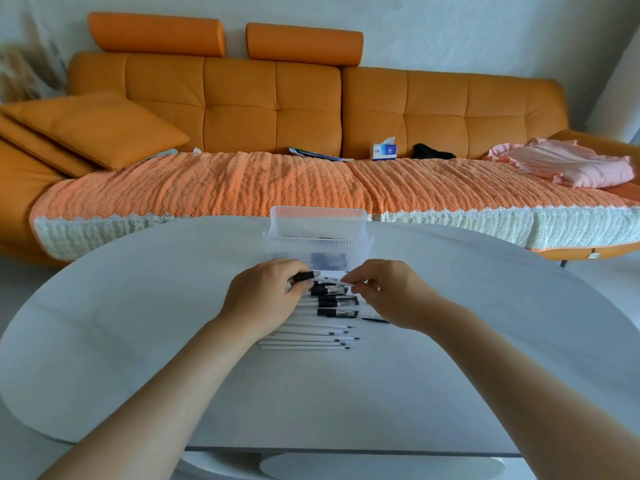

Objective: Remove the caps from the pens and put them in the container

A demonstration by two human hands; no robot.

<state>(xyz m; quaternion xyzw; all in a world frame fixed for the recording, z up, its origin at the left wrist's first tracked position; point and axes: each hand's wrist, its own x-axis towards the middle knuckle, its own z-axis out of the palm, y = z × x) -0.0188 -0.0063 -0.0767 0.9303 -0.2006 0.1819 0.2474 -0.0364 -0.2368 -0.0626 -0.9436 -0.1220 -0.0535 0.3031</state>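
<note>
Nearest on the white table lies a row of uncapped pens, white barrels side by side with their tips pointing right. I count five or six, as they overlap too closely to be sure. Just beyond them lie three capped pens with black caps, waiting their turn, and a thin dark piece lies loose to their right; what it is cannot be told. Above these the two hands work on one more pen, held level just in front of the container. The left hand has its fingers curled round the black cap, and the right hand pinches the white barrel between thumb and forefinger. Whether the cap has parted from the barrel cannot be made out. Behind stands the single clear ribbed container, with dark shapes showing through its wall that are likely caps already dropped in. By my judgement the job is past halfway, with one pen in hand and three to go. Farther off is an orange sofa bearing one tissue box and a heap of pink cloth.
</note>
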